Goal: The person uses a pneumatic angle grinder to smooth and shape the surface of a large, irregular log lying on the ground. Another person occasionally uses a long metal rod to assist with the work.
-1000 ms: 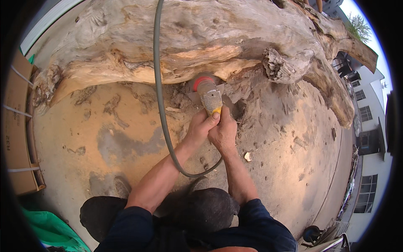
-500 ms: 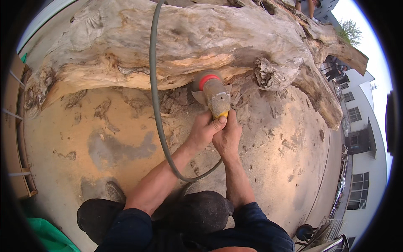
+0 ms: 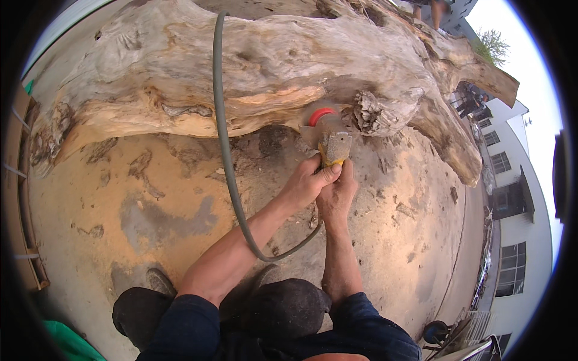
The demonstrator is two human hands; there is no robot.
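Note:
Both hands grip a dusty angle grinder (image 3: 338,147) with a yellow body. My left hand (image 3: 310,180) wraps its body, thumb on top. Right beside it, my right hand (image 3: 337,195) closes round the rear part. The grinder's spinning red-rimmed wheel (image 3: 322,114) is blurred and meets the underside of a big weathered log (image 3: 265,57), left of a rough knot (image 3: 373,114). Fresh pale-orange wood shows there. A thick grey-green cable (image 3: 220,102) hangs in a loop across the log and over my left forearm, ending behind my right wrist.
Sawdust and bark scraps (image 3: 141,165) litter the concrete floor (image 3: 409,253). Stacked brown boards (image 3: 24,240) stand at the left edge, above a green sheet (image 3: 66,343). A wheeled cart (image 3: 439,331) is at the lower right. Another person's legs (image 3: 436,12) show beyond the log.
The grinder and both hands have shifted right along the log's underside, toward the knot. The view has moved slightly, and the upper cable bend now shows in full.

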